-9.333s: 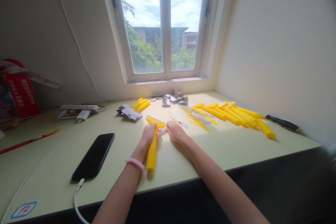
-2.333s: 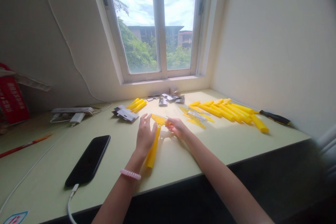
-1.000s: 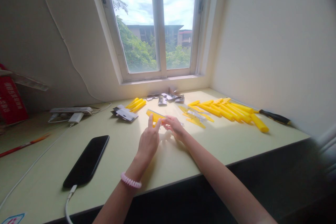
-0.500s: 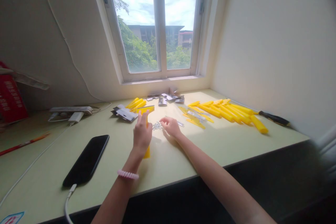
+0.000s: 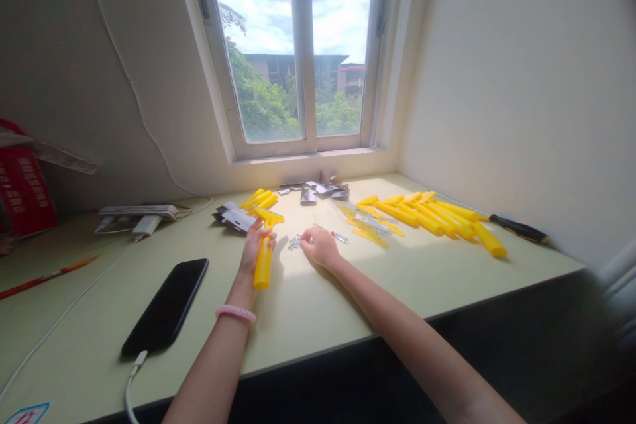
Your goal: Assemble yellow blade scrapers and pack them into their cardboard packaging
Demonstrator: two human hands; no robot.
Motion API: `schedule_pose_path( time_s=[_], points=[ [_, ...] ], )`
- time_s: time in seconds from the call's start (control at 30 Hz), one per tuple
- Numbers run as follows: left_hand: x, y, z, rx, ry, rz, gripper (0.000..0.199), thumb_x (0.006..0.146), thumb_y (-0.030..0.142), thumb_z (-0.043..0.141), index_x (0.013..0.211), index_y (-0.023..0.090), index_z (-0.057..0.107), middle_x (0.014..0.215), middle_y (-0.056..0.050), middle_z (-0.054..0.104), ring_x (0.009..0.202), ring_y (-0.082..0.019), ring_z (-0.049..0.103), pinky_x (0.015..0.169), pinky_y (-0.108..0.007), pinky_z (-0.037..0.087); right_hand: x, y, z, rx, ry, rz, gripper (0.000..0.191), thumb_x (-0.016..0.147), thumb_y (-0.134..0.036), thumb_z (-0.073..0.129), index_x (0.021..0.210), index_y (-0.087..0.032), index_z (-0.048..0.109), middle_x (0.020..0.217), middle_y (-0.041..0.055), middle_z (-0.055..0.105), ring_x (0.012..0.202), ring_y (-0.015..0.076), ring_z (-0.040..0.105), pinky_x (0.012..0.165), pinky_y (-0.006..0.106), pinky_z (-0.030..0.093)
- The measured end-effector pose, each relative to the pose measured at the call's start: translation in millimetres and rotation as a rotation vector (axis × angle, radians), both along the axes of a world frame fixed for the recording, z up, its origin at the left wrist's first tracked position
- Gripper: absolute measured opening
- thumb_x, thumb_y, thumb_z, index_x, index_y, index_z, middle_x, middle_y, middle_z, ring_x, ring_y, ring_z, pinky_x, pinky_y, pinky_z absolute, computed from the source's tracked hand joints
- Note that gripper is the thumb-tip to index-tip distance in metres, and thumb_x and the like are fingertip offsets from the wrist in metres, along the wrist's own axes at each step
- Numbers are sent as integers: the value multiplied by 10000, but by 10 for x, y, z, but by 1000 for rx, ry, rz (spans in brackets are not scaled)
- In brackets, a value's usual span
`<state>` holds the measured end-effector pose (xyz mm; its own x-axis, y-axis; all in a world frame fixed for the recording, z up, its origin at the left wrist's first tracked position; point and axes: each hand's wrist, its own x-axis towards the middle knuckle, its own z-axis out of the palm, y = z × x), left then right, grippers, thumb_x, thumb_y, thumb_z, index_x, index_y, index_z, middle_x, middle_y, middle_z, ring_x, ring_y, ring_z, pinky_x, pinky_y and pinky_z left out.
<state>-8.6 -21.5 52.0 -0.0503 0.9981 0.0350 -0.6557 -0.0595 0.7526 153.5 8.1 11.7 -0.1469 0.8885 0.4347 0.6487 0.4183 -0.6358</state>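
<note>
My left hand [image 5: 251,253] is wrapped round the handle of a yellow scraper [image 5: 264,265], its wide head pointing away and the handle's butt end towards me. Beside it, my right hand [image 5: 320,246] rests at a small pile of shiny metal bits [image 5: 294,242], perhaps screws. The fingers there are pinched together, and whatever lies between the tips is too small to make out. Just right of that hand lies a small screwdriver-like tool [image 5: 340,237]. Yellow flat plates [image 5: 370,236] lie beyond it.
Yellow handles [image 5: 437,215] lie in a row at right, near a black-handled screwdriver [image 5: 517,228]. More yellow handles [image 5: 259,199] and grey blade packs [image 5: 235,217] sit back left. Metal plates [image 5: 309,196] lie by the window. A phone [image 5: 166,308] charges at left.
My left hand has turned over, so the scraper's upper side now faces up, and it has moved slightly left. My right hand has shifted slightly, still at the pile.
</note>
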Motion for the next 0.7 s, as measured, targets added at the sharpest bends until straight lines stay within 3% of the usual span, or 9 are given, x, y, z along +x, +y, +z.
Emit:
schedule_pose_path(
  time_s=[0.23, 0.43, 0.7],
  points=[
    [1, 10, -14, -56, -18, -91, 509, 676, 33, 500, 1129, 259, 452, 816, 5, 501, 500, 3, 445, 405, -71, 338, 3, 5, 8, -3, 97, 23, 97, 702, -178, 524, 658, -183, 610, 700, 29, 596, 651, 140, 498, 633, 271, 356],
    [64, -97, 9, -83, -27, -342, 531, 716, 48, 499, 1194, 254, 393, 902, -25, 525, 517, 6, 452, 403, -64, 342, 162, 64, 112, -69, 459, 13, 160, 715, -307, 535, 699, -176, 624, 732, 34, 633, 680, 151, 526, 680, 291, 400],
    [160, -169, 7, -83, 67, -446, 601, 719, 61, 513, 1263, 242, 330, 792, 1, 504, 509, -8, 458, 400, -80, 335, 254, -1, 225, -9, 417, 116, 121, 682, -279, 554, 683, -183, 629, 693, 10, 605, 645, 139, 495, 633, 268, 389]
  ],
)
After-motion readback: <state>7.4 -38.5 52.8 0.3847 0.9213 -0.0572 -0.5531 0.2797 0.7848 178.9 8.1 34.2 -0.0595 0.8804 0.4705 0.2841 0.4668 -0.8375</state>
